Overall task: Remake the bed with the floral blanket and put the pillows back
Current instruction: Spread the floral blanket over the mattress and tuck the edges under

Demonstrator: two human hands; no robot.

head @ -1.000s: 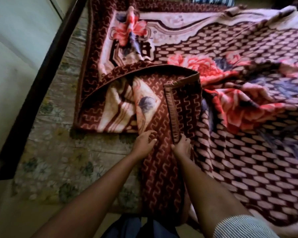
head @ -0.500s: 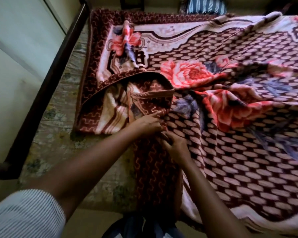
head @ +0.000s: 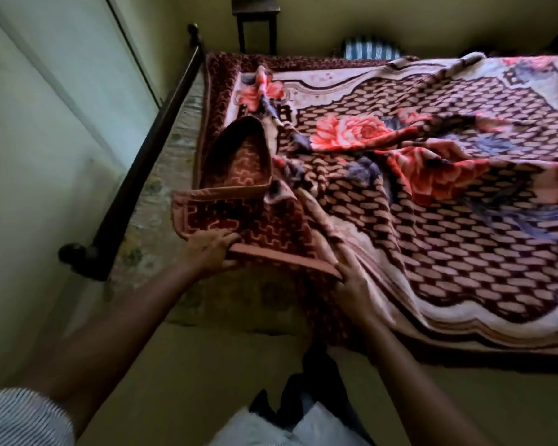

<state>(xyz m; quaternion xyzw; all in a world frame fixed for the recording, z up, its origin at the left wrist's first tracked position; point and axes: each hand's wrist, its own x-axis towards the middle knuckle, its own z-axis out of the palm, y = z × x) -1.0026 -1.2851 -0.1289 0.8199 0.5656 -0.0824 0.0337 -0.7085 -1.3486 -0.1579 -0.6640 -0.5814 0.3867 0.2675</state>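
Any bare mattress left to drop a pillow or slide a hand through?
One strip of bare sheet runs between the dark bed rail and the left edge of the floral blanket, widening at the near corner under the lifted hem. The left hand and right hand grip that hem. Everything to its right is bunched blanket.

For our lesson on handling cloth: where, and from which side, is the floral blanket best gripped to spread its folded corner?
Probably the bound hem of the floral blanket at its doubled-back corner, from the near bedside, left hand and right hand apart: a straight, firm edge lifted off the mattress.
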